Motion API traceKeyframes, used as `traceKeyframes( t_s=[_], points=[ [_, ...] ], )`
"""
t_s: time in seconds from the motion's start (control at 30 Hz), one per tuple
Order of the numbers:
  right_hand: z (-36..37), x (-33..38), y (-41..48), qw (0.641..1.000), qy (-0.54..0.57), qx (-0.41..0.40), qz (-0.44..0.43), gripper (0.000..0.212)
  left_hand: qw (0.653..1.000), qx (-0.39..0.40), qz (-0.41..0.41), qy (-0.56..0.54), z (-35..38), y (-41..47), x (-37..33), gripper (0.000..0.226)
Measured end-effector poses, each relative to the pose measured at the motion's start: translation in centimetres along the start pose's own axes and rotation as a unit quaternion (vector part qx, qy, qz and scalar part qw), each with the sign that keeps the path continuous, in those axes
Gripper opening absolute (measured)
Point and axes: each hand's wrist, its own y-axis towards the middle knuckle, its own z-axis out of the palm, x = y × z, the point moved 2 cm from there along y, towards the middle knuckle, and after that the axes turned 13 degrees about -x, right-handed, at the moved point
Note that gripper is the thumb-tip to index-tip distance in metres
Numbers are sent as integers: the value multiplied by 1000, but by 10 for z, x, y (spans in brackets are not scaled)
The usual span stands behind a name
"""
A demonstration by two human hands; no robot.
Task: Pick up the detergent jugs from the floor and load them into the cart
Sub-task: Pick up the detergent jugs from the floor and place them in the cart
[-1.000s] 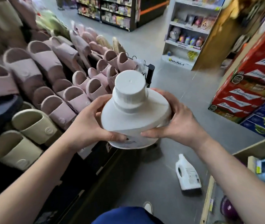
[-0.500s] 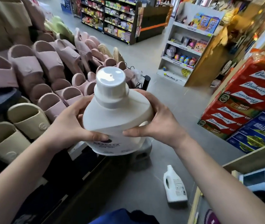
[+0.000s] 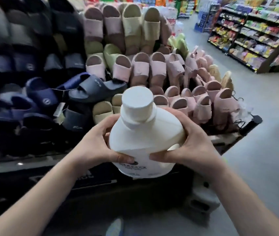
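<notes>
The slipper rack (image 3: 152,68) fills the view ahead and left, its dark base edge close under the arms. The bare floor (image 3: 263,159) right of the rack lies open, so that looks the freer side for turning. One white jug (image 3: 144,142) is off the floor, upright in front of the rack, gripped at its sides by the left hand (image 3: 94,147) and right hand (image 3: 191,147); no cart shows, so loading seems yet to come.
</notes>
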Motion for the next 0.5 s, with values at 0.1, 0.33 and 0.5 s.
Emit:
traceKeyframes(
  t_s=[0.1, 0.33, 0.5],
  points=[
    [36, 0, 15, 996, 30, 85, -23, 92, 996, -81, -33, 15, -31, -36, 5, 101],
    [144, 37, 22, 964, 89, 238, -80, 91, 964, -258, -58, 35, -108, -130, 7, 99],
    [231, 84, 7, 934, 106, 326, -102, 88, 931, -363, -41, 21, -168, -204, 10, 93]
  ],
)
